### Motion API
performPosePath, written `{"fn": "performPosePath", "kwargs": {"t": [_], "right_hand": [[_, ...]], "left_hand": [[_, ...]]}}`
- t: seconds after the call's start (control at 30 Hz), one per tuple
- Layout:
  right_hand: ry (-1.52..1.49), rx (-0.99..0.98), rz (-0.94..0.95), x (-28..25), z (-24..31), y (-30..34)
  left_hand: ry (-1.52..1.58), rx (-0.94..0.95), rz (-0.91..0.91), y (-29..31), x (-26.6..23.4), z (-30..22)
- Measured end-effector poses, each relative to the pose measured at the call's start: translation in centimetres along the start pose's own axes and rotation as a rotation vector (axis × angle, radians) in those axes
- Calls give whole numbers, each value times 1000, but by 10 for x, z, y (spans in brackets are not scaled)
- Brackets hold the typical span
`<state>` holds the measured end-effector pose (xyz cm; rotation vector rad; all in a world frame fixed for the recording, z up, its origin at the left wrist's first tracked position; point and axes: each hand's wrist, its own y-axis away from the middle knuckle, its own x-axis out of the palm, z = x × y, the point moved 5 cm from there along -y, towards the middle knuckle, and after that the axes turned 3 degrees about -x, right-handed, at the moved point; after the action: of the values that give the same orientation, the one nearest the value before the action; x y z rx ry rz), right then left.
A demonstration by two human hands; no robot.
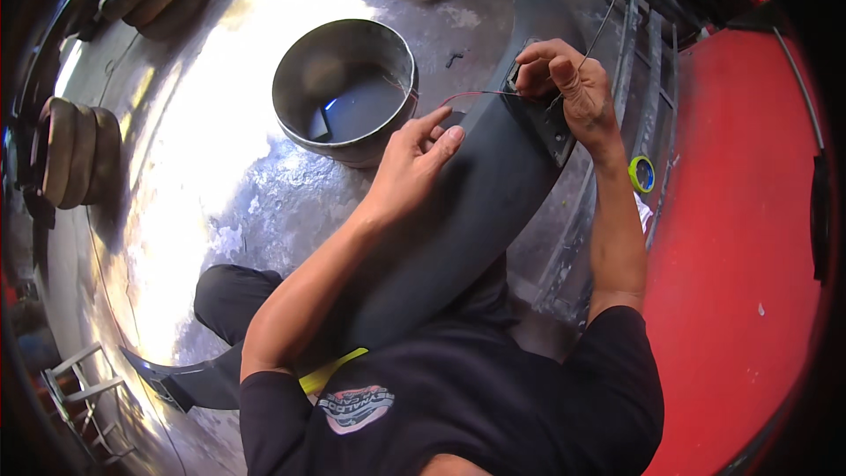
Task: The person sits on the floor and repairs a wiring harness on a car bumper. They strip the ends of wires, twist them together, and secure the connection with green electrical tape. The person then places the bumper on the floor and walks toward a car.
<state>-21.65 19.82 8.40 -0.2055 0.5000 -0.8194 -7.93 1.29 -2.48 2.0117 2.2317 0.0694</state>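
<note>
Bare, patchy concrete floor (238, 229) is stretching under everything, shining brightly toward the left. Worn tires (79, 152) are lining that side, and a metal stool (88, 383) is standing below them. A dark round tub (345, 150) is sitting just beyond the left hand (414, 157), crowding its space. Along the right, a metal frame (648, 92) is running between the work and a broad red panel (723, 211), with a yellow-green tape roll (641, 174) resting near the right forearm.

A long dark curved panel (502, 154) is lying across the person's lap, slanting up to the right hand (577, 97). A thin red wire (460, 95) is spanning the hands. The left grip is keeping thumb and index finger slightly apart near the wire; the right is curling its fingers over the panel's upper end. Whether either is pinching the wire, I cannot tell.
</note>
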Motion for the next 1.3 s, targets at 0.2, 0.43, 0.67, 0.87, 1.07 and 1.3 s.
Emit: {"fn": "performPosePath", "kwargs": {"t": [0.2,0.43,0.67,0.87,1.07,1.3], "right_hand": [[42,-33,34,2,5,1],[-8,-57,-58,-2,3,-2],[-12,-88,-12,-8,-9,0],[66,-71,-35,-7,11,-3],[337,-162,-5,-4,23,1],[403,-381,38,2,24,3]], "left_hand": [[504,158,25,-46,8,-49],[814,266,9,-72,15,-108],[607,457,-63,-59,1,-172],[126,753,18,-32,15,-221],[-194,923,-10,-34,42,-265],[-770,1232,-400,-58,51,-288]]}}
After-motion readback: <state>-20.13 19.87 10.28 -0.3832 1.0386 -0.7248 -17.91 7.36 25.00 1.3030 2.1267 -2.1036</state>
